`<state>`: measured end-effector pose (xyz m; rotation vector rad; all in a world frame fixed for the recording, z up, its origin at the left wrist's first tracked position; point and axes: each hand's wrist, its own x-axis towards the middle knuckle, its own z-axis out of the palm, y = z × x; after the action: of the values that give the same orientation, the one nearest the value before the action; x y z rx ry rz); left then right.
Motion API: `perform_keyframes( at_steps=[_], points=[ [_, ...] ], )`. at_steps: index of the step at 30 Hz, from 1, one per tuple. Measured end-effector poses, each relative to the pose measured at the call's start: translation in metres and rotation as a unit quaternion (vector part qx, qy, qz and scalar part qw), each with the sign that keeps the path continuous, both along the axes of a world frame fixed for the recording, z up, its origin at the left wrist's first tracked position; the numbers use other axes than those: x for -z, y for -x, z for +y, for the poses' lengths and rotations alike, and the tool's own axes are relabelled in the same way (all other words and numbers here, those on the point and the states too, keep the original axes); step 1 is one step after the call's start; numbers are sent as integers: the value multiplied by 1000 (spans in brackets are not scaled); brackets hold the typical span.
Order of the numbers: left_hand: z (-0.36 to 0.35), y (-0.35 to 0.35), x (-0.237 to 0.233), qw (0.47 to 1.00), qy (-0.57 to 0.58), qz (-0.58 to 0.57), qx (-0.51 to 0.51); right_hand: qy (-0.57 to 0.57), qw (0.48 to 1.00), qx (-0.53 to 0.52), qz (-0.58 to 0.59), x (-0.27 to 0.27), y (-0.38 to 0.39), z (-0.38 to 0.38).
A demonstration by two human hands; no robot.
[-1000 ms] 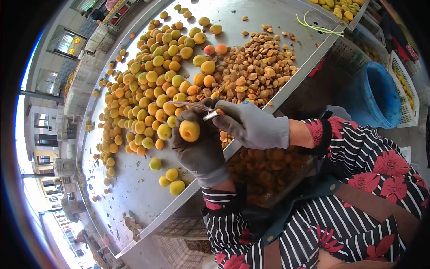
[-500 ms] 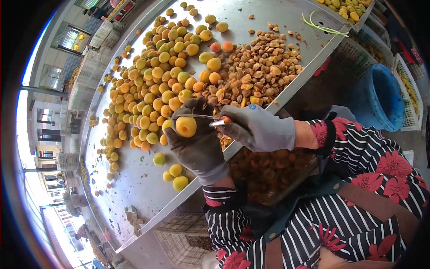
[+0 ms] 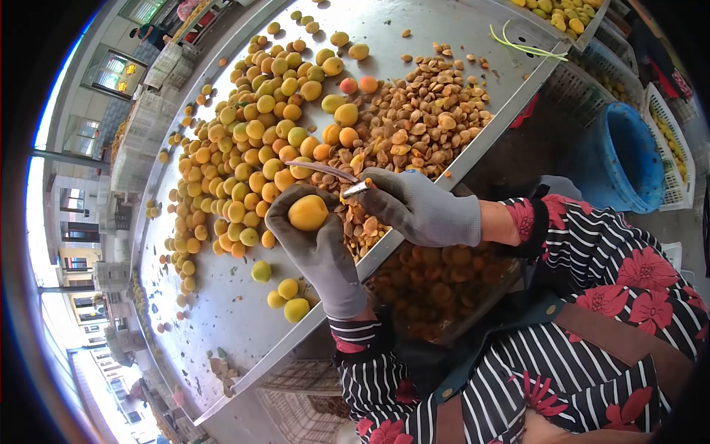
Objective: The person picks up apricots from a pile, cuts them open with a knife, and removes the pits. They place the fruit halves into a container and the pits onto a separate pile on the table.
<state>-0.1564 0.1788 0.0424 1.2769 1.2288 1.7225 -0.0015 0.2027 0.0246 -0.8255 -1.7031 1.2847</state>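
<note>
My left hand (image 3: 325, 259), in a dark-palmed grey glove, has its fingers wrapped round a yellow-orange apricot (image 3: 308, 213). In my right hand (image 3: 433, 211), gloved the same way, is a small knife (image 3: 325, 169) with a thin curved blade pointing left. The blade stands just above the held fruit, apart from it. Beyond my hands, a large heap of apricots (image 3: 251, 140) covers the middle of the metal table (image 3: 214, 296). A pile of brown apricot pits (image 3: 429, 111) lies to its right, partly behind my right hand.
Below the table's raised edge (image 3: 473, 159), a container holds apricot pieces (image 3: 436, 281) in shadow. A blue bucket (image 3: 629, 159) and white crates (image 3: 677, 148) stand at the right. Green stems (image 3: 525, 46) lie near the far corner. Another person (image 3: 151, 35) is at the far upper left.
The knife blade has moved from across the top of the apricot to above it, tilting up to the left. My left fingers have closed further round the fruit.
</note>
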Motion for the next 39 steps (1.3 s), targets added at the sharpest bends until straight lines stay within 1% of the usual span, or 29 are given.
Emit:
perform_keyframes(
  at_steps=[5, 7, 8, 9, 10, 11, 13, 14, 16, 17, 19, 23, 26, 29, 31, 32, 33, 34, 35, 37, 38, 39],
  points=[
    [0, 7, 4, 1000, 12, 7, -9, -13, 999, -20, -26, 0, 0, 0],
    [3, 14, 11, 987, -62, 144, 14, -21, 999, -25, -35, 0, -1, 0],
    [3, 14, 13, 988, -62, 144, 15, -35, 998, -23, -53, 1, -1, 0],
    [2, 12, 12, 994, -41, -77, 71, -49, 996, -21, -71, 2, 0, -1],
    [2, 11, 12, 948, -17, -294, 122, -48, 996, -21, -71, 4, 1, -1],
    [2, 12, 14, 948, -17, -294, 122, -67, 994, -15, -82, 6, 2, -2],
    [1, 14, 21, 915, -1, -347, 208, -85, 992, -8, -94, 9, 4, -2],
    [0, 15, 22, 914, 0, -347, 209, -96, 990, -7, -106, 9, 5, -2],
    [-1, 13, 23, 879, 8, -408, 245, -106, 987, -6, -117, 9, 5, -3],
    [-2, 13, 25, 879, 9, -408, 246, -103, 987, -3, -121, 9, 5, -4],
    [-2, 11, 29, 897, 21, -389, 208, -101, 987, 0, -126, 9, 4, -3],
    [-6, 7, 29, 896, 33, -393, 203, -121, 982, 3, -143, 9, 3, -3],
    [-6, 8, 32, 909, 38, -374, 182, -126, 980, 5, -153, 7, 3, -4],
    [-5, 7, 32, 899, 37, -388, 199, -129, 977, 9, -170, 8, 3, -3],
    [-4, 6, 30, 833, 14, -480, 274, -136, 974, 14, -181, 8, 4, -3],
    [-4, 7, 30, 833, 13, -480, 274, -147, 966, 22, -212, 7, 5, -4],
    [-5, 8, 31, 850, 31, -465, 246, -158, 957, 31, -243, 6, 6, -4],
    [-5, 8, 31, 865, 49, -449, 217, -158, 956, 31, -243, 7, 6, -4],
    [-6, 7, 30, 865, 49, -450, 218, -170, 955, 38, -242, 8, 7, -5],
    [-7, 5, 25, 889, 56, -394, 226, -181, 953, 45, -239, 11, 9, -7],
    [-6, 3, 25, 889, 56, -395, 227, -178, 953, 48, -241, 14, 10, -8],
    [-5, 0, 25, 912, 60, -350, 203, -176, 952, 50, -244, 15, 10, -7]
  ],
)
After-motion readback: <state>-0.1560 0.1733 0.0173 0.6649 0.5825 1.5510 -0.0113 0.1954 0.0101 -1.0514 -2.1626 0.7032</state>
